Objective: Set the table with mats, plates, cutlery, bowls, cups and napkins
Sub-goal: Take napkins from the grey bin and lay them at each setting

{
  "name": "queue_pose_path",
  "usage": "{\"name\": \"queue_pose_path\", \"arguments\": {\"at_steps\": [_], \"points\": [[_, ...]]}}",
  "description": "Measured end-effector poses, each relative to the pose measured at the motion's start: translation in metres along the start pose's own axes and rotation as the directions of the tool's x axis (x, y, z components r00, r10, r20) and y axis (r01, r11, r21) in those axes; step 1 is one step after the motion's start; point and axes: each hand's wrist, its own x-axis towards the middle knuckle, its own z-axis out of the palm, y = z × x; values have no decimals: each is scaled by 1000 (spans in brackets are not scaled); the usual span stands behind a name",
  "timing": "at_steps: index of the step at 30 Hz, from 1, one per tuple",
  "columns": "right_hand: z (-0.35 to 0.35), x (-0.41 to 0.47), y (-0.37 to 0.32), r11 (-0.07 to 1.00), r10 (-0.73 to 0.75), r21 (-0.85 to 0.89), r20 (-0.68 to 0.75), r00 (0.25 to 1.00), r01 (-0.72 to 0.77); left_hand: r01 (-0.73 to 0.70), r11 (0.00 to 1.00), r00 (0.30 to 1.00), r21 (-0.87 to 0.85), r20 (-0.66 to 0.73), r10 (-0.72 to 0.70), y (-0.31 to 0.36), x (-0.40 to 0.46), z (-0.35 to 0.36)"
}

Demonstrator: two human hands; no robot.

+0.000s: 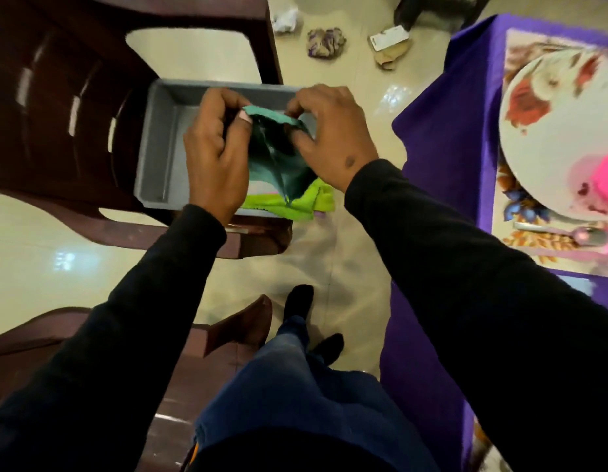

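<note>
- Both hands are up over the grey tray [156, 144], which sits on a dark brown plastic chair [57, 107].
- Left hand [215, 155] and right hand [329, 131] pinch a teal napkin [278, 155] by its top edge, and it hangs down between them.
- A lime-green napkin [295, 204] lies at the tray's near edge.
- At right, a floral plate [551, 137] rests on a patterned mat [520, 56] over the purple tablecloth [442, 131], with a spoon [568, 233] just beside it.

- One view only, from the person's head, so nothing is shared with another view.
- It looks steeply down, with the tray [159, 144] near the middle, close below.
- Right of the tray the table [442, 137] runs off frame; the person's legs lie below it.
</note>
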Motion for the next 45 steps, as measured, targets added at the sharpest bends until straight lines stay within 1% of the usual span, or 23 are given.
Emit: {"name": "queue_pose_path", "arguments": {"at_steps": [2, 3, 8, 11, 13, 16, 19, 21, 22, 24, 26, 29, 32, 34, 36, 38, 39, 41, 44, 45], "points": [[-30, -8, -9, 977, 63, 210, -79, 995, -45, -9, 999, 1000, -53, 30, 11, 29, 1, 0], [-48, -15, -14, 964, 85, 260, -113, 990, -53, -23, 998, 998, -58, 57, 27, 46, -2, 2], [-137, -68, -25, 940, 144, 337, -232, 962, -60, -152, 988, 969, -31, 190, 155, 122, -25, 27], [-183, -115, -21, 916, 207, 394, -298, 932, -78, -179, 981, 946, -75, 262, 193, 162, -44, 52], [-215, -154, -18, 903, 261, 420, -365, 894, -92, -199, 970, 915, -140, 329, 235, 197, -60, 70], [-253, -215, -19, 885, 334, 454, -465, 820, -103, -181, 946, 836, -269, 465, 293, 241, -88, 89], [-284, -288, -26, 891, 400, 434, -618, 677, -131, -159, 909, 731, -385, 572, 371, 282, -118, 111], [-299, -331, -33, 893, 429, 422, -697, 575, -154, -231, 881, 654, -412, 605, 454, 302, -139, 121], [-306, -358, -40, 901, 426, 396, -739, 522, -175, -283, 862, 599, -421, 624, 502, 312, -154, 127], [-317, -409, -51, 914, 406, 345, -790, 460, -214, -345, 833, 516, -433, 654, 553, 331, -185, 138], [-324, -456, -61, 916, 394, 314, -818, 418, -247, -375, 811, 445, -449, 680, 583, 345, -213, 145], [-335, -540, -78, 898, 383, 273, -871, 307, -344, -413, 768, 329, -489, 707, 627, 366, -262, 159], [-347, -617, -88, 860, 390, 298, -907, 157, -414, -458, 718, 244, -524, 702, 669, 386, -304, 170], [-357, -664, -95, 836, 358, 292, -932, 58, -465, -491, 668, 198, -559, 676, 710, 401, -328, 178], [-366, -700, -101, 814, 320, 287, -947, -22, -504, -487, 638, 159, -597, 657, 737, 419, -342, 188], [-378, -734, -103, 790, 286, 281, -955, -78, -544, -483, 614, 133, -624, 641, 756, 439, -356, 200], [-383, -749, -101, 777, 268, 276, -958, -99, -566, -473, 615, 138, -631, 636, 759, 447, -363, 207], [-391, -775, -94, 747, 253, 284, -957, -138, -602, -401, 662, 175, -633, 657, 733, 465, -375, 219], [-401, -799, -88, 721, 260, 304, -952, -164, -622, -154, 734, 231, -661, 698, 677, 491, -391, 231], [-403, -804, -87, 726, 261, 321, -947, -189, -608, -49, 753, 247, -657, 722, 646, 499, -394, 234]]}}
